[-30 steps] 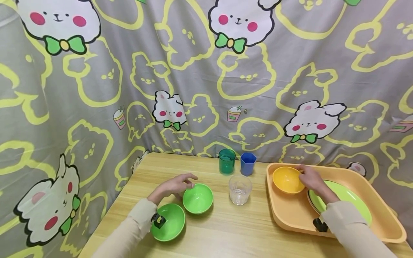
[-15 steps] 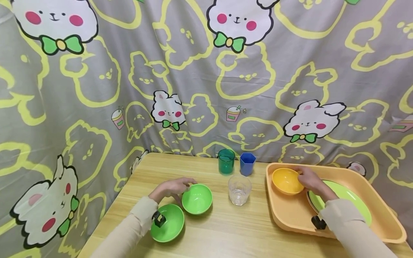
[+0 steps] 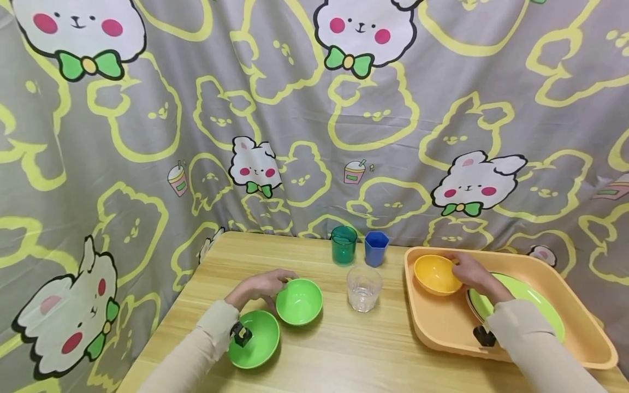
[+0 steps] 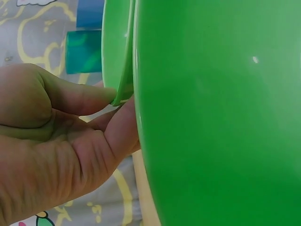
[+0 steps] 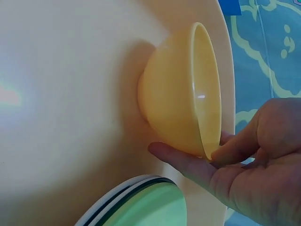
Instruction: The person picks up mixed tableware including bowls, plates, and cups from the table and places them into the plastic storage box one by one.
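My left hand [image 3: 265, 285] pinches the left rim of a small green bowl [image 3: 299, 302], thumb on the inside and fingers under the outer wall, as the left wrist view shows. A wider green bowl [image 3: 253, 339] sits just in front of it, under my left wrist. In the orange tray [image 3: 442, 330], my right hand [image 3: 475, 275] holds a yellow-orange bowl [image 3: 437, 274] by its right rim. The right wrist view has the thumb at the lip of that bowl [image 5: 176, 89] and a finger along its outer side.
A lime-green plate [image 3: 533, 305] tops a stack inside the tray, partly under my right forearm. Between the bowls and the tray stands a clear glass [image 3: 364, 289]. Behind it are a dark green cup [image 3: 343, 245] and a blue cup [image 3: 375, 249], close to the patterned curtain [image 3: 304, 109].
Early on, my left fingers settled lower on the small green bowl's rim. Otherwise both hands and the bowls hold their places; the head view shifts slightly.
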